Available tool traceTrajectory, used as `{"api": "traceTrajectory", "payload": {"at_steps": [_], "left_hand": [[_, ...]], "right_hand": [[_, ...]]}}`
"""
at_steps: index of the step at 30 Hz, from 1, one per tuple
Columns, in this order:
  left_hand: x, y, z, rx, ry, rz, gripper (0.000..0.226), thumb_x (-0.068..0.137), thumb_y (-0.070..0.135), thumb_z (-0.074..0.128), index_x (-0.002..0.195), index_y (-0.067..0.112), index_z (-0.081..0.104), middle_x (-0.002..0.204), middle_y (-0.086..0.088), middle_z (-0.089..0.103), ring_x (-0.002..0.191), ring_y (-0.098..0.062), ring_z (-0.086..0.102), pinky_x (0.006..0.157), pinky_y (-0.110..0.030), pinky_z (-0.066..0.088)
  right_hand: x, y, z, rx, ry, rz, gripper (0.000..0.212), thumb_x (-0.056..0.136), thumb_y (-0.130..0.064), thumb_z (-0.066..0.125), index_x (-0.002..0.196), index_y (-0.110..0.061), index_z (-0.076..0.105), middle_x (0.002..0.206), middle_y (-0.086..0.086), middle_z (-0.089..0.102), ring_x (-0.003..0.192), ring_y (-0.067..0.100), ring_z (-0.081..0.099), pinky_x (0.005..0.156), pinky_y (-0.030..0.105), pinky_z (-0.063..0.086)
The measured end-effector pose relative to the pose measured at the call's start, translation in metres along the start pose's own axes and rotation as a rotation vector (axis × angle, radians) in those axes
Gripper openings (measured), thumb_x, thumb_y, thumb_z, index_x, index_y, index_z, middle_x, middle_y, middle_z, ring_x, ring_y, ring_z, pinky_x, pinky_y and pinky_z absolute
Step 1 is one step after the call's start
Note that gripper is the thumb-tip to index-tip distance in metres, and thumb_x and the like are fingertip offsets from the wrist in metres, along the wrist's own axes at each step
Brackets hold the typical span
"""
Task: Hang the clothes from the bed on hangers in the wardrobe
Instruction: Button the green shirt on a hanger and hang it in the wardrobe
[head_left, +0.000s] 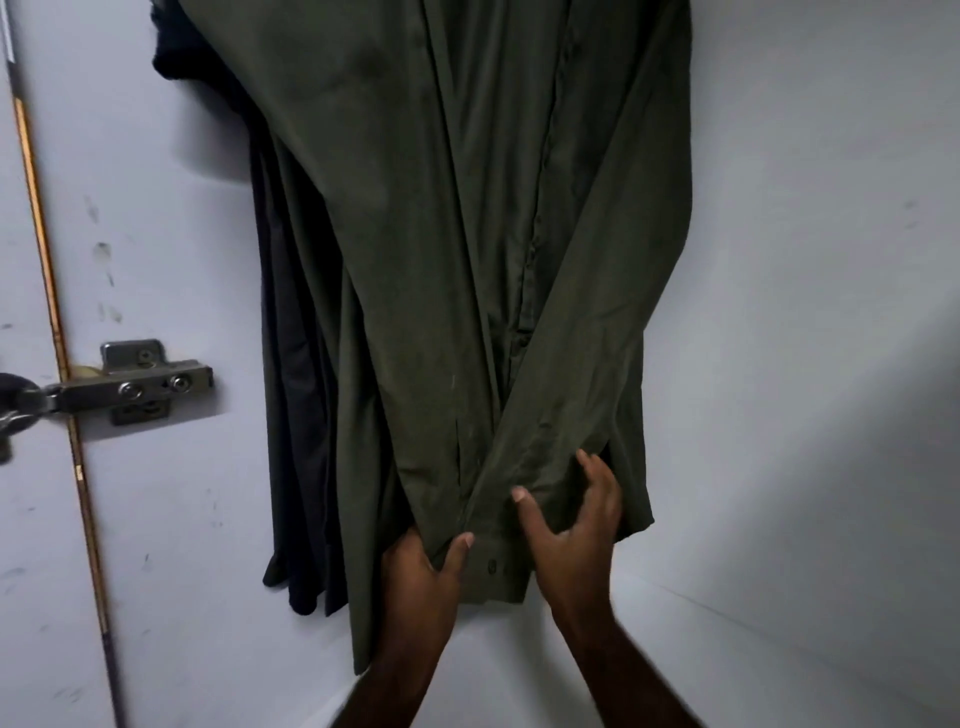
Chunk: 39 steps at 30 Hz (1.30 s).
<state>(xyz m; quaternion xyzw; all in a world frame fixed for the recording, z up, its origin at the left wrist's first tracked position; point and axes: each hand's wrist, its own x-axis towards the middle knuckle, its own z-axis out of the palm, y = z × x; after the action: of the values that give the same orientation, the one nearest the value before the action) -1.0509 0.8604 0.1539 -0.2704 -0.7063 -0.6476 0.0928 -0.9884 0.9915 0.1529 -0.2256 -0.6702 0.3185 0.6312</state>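
Observation:
A dark olive-green long-sleeved shirt hangs inside the white wardrobe, its top and hanger out of frame. Its two sleeves cross near the hem. My left hand pinches the lower edge of a sleeve cuff between thumb and fingers. My right hand has its fingers spread and curled onto the other sleeve just above the cuff, gripping the fabric. A small button shows on the cuff between my hands.
Darker garments hang behind the green shirt on the left. A metal door hinge is fixed to the wardrobe's left side panel. The white back wall and floor panel lie to the right and below.

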Motion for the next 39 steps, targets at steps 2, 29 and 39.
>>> {"api": "traceTrajectory", "payload": {"at_steps": [2, 29, 39], "left_hand": [[-0.002, 0.009, -0.009, 0.211, -0.128, 0.008, 0.053, 0.086, 0.026, 0.072, 0.132, 0.006, 0.052, 0.125, -0.007, 0.063, 0.109, -0.017, 0.06, 0.089, -0.019, 0.04], [0.226, 0.437, -0.081, 1.27, 0.466, 1.262, 0.058, 0.095, 0.044, 0.042, 0.146, 0.018, 0.031, 0.16, -0.013, 0.01, 0.149, -0.03, 0.0, 0.114, -0.064, -0.003], [0.248, 0.457, -0.111, 1.347, 0.373, 1.089, 0.057, 0.094, 0.049, 0.045, 0.143, 0.02, 0.035, 0.155, -0.014, 0.022, 0.147, -0.032, 0.011, 0.113, -0.067, 0.006]], "right_hand": [[0.014, -0.007, 0.007, -0.119, -0.102, -0.158, 0.074, 0.074, -0.061, 0.066, 0.137, -0.025, 0.051, 0.148, 0.0, 0.039, 0.137, 0.017, 0.035, 0.111, 0.037, 0.03], [0.364, -0.288, 0.016, -0.177, -0.006, -0.933, 0.056, 0.096, -0.045, 0.038, 0.146, -0.02, 0.043, 0.157, 0.015, 0.029, 0.144, 0.027, 0.031, 0.116, 0.029, 0.026], [0.439, -0.399, 0.012, -0.319, -0.101, -0.51, 0.078, 0.087, -0.079, 0.029, 0.153, -0.042, 0.015, 0.161, 0.018, 0.014, 0.147, 0.04, 0.017, 0.118, 0.055, 0.021]]}}
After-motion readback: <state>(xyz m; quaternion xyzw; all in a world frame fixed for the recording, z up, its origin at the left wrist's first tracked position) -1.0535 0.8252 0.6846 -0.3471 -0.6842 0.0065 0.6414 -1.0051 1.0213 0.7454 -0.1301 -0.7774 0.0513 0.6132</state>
